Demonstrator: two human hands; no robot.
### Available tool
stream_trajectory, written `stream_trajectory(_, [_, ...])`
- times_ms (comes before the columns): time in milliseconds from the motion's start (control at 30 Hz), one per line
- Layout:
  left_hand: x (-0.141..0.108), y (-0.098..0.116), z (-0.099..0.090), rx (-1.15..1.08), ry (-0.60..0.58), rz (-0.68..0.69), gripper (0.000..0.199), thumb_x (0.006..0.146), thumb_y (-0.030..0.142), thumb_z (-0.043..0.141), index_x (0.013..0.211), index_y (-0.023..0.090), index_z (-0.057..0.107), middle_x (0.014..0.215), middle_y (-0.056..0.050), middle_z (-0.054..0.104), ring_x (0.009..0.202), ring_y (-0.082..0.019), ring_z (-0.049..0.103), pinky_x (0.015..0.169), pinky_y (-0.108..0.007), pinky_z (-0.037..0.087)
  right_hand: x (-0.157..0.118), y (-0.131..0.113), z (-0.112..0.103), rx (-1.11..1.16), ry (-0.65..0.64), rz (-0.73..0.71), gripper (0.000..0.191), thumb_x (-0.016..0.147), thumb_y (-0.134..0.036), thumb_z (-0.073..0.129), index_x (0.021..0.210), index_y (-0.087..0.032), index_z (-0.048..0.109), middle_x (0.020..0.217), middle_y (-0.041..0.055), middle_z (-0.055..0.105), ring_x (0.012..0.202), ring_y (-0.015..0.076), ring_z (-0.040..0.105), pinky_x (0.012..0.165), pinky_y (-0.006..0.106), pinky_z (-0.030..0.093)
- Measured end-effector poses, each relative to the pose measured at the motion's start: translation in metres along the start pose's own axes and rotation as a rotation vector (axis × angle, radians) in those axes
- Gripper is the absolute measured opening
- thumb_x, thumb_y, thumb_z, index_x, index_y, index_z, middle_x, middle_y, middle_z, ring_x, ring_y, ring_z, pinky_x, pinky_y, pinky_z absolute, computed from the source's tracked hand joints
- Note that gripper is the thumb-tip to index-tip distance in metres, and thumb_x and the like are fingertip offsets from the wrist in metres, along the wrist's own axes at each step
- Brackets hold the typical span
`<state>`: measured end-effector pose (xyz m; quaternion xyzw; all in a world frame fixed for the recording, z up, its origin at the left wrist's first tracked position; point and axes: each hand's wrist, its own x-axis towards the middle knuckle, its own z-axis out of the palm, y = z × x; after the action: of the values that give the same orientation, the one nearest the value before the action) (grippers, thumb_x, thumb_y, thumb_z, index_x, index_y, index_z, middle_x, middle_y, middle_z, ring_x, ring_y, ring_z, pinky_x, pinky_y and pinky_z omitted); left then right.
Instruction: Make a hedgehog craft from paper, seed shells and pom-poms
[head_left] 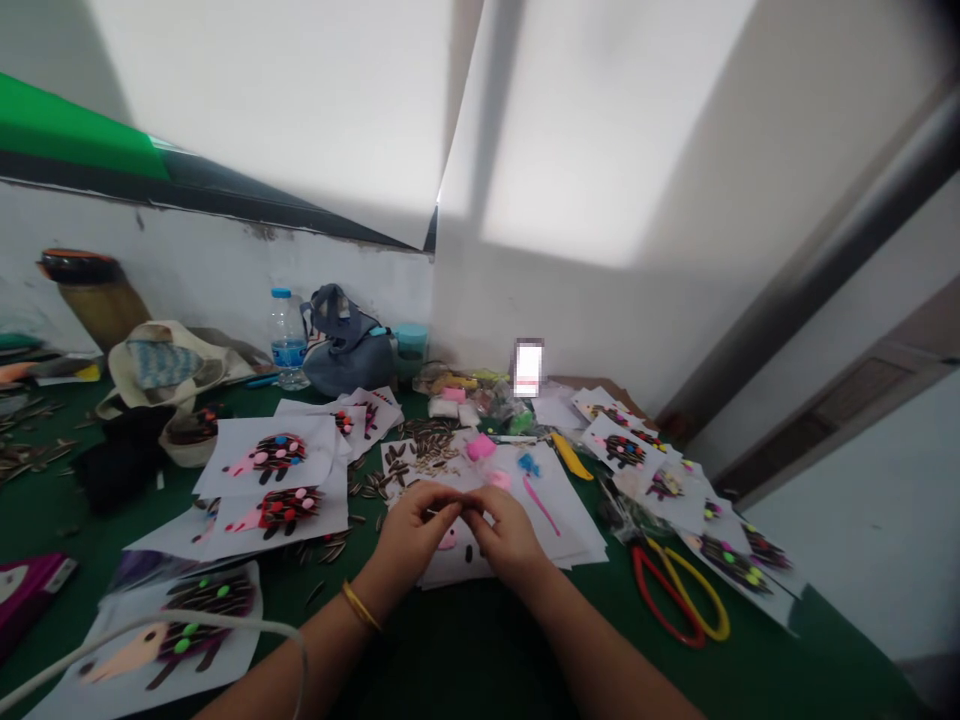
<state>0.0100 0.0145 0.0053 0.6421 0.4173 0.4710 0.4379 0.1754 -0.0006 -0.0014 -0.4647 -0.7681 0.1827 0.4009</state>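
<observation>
My left hand [416,525] and my right hand [510,530] meet over a stack of white paper [581,535], fingertips pinched together. Whatever lies between the fingers is too small and dark to make out. Below them, a pink clay shape [448,538] and a small dark piece [469,553] show on the top sheet. Just beyond my fingers are pink clay lumps [480,447], a blue clay lump [529,465] and a thin pink clay strip [541,505]. Striped sunflower seeds [431,440] are scattered behind my left hand.
Red-and-yellow-handled scissors [679,600] lie at right, near a yellow tool [571,457]. Hedgehog pictures made with seeds [281,455] lie on both sides. A white cable [187,617] crosses the lower left. Behind stand a water bottle [286,340] and a blue bag [349,350], against the wall.
</observation>
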Motion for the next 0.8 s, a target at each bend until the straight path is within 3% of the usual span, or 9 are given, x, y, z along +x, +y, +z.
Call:
stream_trajectory(100, [-0.002,0.001,-0.002,0.219,-0.044,0.14,0.021,0.077,0.031,0.066,0.096,0.023,0.072,0.093,-0.005,0.064,0.087,-0.019,0.06,0.071,-0.029,0.049,0.0,0.001,-0.002,-0.031,-0.041,-0.019,0.016,0.091,-0.026,0.052,0.094,-0.021,0.067,0.087,0.0035,0.067,0.083,0.018,0.058,0.075,0.029,0.041])
stream_trajectory(233, [-0.001,0.0,-0.004,0.324,-0.043,0.17,0.013,0.081,0.028,0.062,0.086,0.024,0.074,0.078,-0.003,0.063,0.079,-0.017,0.059,0.072,-0.029,0.047,0.0,-0.002,0.0,-0.091,-0.064,0.0,0.017,0.089,-0.026,0.055,0.076,-0.018,0.064,0.071,0.0011,0.06,0.071,0.0157,0.053,0.067,0.027,0.037])
stream_trajectory(333, [0.001,-0.002,-0.005,0.287,-0.006,0.167,0.014,0.081,0.028,0.062,0.083,0.023,0.075,0.077,-0.003,0.064,0.078,-0.017,0.06,0.072,-0.03,0.047,0.0,-0.004,0.003,-0.023,-0.072,0.043,0.015,0.09,-0.026,0.054,0.084,-0.019,0.066,0.076,0.0008,0.062,0.073,0.0151,0.054,0.067,0.026,0.038])
stream_trajectory(433, [0.003,-0.004,-0.005,0.229,-0.003,0.162,0.023,0.079,0.032,0.064,0.098,0.023,0.072,0.087,-0.004,0.064,0.08,-0.018,0.061,0.07,-0.029,0.049,0.0,-0.003,0.001,0.01,-0.063,0.054,0.016,0.09,-0.028,0.054,0.091,-0.019,0.067,0.082,0.0022,0.064,0.077,0.0162,0.056,0.069,0.027,0.039])
stream_trajectory(500, [0.003,-0.004,-0.006,0.24,-0.026,0.171,0.024,0.079,0.032,0.065,0.101,0.024,0.072,0.089,-0.004,0.064,0.081,-0.017,0.061,0.069,-0.029,0.049,-0.001,-0.002,-0.001,-0.019,-0.063,0.05,0.016,0.089,-0.027,0.055,0.086,-0.019,0.067,0.08,0.0023,0.064,0.076,0.0166,0.056,0.07,0.028,0.039])
stream_trajectory(633, [0.004,-0.003,-0.009,0.252,-0.002,0.179,0.012,0.08,0.028,0.063,0.08,0.022,0.073,0.076,-0.002,0.065,0.077,-0.017,0.061,0.072,-0.029,0.049,-0.004,0.001,-0.005,0.054,-0.072,0.015,0.019,0.091,-0.031,0.051,0.092,-0.021,0.068,0.086,0.0031,0.067,0.082,0.0177,0.059,0.075,0.029,0.041])
stream_trajectory(733, [0.005,-0.004,-0.01,0.154,0.019,0.128,0.018,0.082,0.031,0.06,0.088,0.02,0.073,0.079,-0.003,0.067,0.077,-0.017,0.063,0.073,-0.03,0.051,-0.003,0.005,-0.005,0.218,-0.051,-0.001,0.026,0.091,-0.036,0.052,0.109,-0.022,0.065,0.099,0.0047,0.068,0.09,0.0186,0.06,0.08,0.03,0.043])
stream_trajectory(800, [0.004,-0.004,-0.009,0.146,-0.007,0.132,0.022,0.085,0.032,0.056,0.096,0.021,0.073,0.085,-0.004,0.068,0.083,-0.018,0.064,0.077,-0.031,0.051,-0.002,0.007,-0.005,0.254,-0.049,0.021,0.023,0.088,-0.035,0.058,0.104,-0.022,0.067,0.095,0.0038,0.068,0.087,0.0181,0.061,0.078,0.029,0.044])
